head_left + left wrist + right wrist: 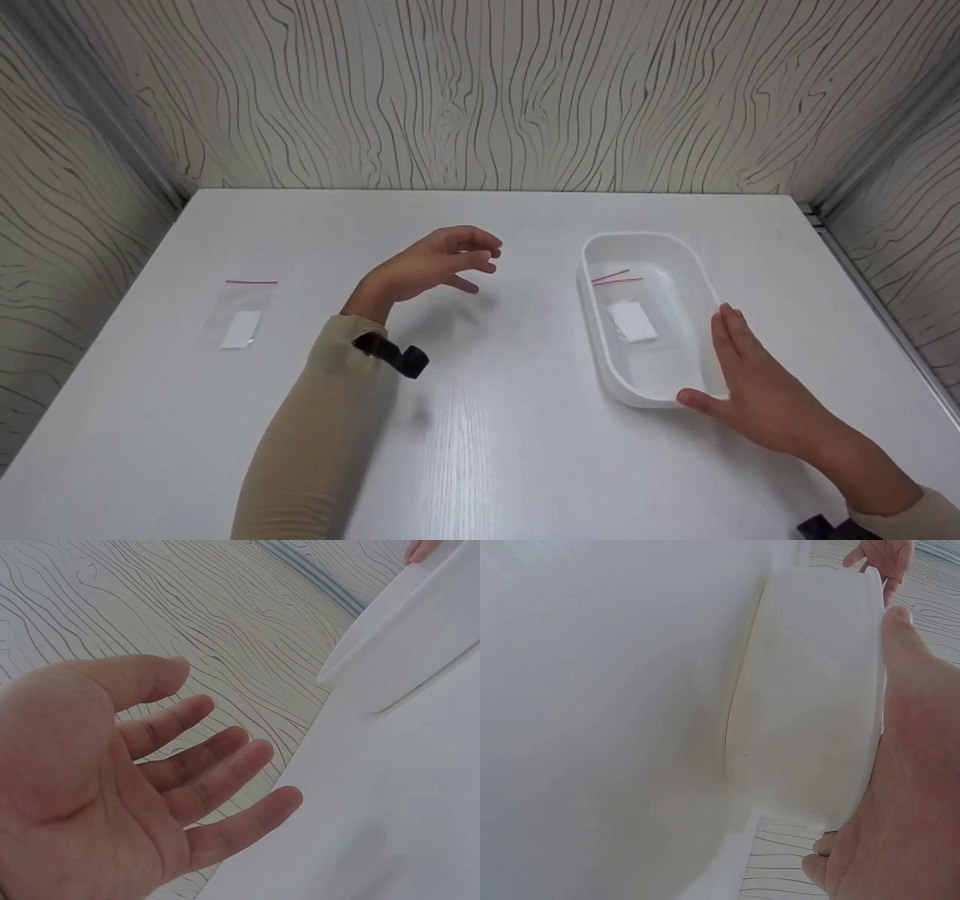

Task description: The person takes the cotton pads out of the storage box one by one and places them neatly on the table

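Head camera looks down over the white desk [487, 450]; both wrist cameras sit close, each sharing the white oval plastic tub [679, 390] [405, 645] [810, 690]

On your left a small clear zip bag [240, 315] with a red seal strip lies flat on the white tabletop [480, 450], a white slip inside it. It sits well apart from everything else. Behind and to both sides you see wall panels [480, 90] with a dark wavy wood-grain pattern, joined at metal corner strips [112, 127].
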Demonstrator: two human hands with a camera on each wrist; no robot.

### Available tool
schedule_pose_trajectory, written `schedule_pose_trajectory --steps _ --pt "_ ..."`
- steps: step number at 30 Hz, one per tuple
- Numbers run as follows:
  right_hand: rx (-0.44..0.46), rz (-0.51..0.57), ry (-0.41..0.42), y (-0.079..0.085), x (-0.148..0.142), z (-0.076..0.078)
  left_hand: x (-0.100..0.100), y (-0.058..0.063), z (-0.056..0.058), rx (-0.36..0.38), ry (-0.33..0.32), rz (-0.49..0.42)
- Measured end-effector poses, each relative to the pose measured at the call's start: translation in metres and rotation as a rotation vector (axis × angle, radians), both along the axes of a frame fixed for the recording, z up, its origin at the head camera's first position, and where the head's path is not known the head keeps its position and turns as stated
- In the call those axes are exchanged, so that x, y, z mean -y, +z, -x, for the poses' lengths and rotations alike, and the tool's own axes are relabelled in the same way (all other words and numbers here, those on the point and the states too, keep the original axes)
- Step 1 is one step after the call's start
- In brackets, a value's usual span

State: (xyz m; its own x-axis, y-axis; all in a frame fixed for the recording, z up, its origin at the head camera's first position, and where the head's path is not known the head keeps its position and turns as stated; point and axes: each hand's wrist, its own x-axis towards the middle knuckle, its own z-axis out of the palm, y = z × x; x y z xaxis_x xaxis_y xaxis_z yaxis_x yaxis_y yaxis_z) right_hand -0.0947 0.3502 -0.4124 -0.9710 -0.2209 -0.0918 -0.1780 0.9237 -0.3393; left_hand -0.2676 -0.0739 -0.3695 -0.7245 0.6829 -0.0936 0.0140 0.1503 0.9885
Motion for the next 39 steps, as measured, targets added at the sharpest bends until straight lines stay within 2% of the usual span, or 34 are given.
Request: schedule_pose_trajectory --steps 13,39 --pt "0.005 0.011 0.007 0.001 0.000 -0.001 -0.016 0.001 0.000 -0.014 -0.027 -0.006" --pt "0.007 0.011 0.004 0.002 0.000 -0.001 -0.060 0.012 -0.003 -0.042 -0.084 -0.013"
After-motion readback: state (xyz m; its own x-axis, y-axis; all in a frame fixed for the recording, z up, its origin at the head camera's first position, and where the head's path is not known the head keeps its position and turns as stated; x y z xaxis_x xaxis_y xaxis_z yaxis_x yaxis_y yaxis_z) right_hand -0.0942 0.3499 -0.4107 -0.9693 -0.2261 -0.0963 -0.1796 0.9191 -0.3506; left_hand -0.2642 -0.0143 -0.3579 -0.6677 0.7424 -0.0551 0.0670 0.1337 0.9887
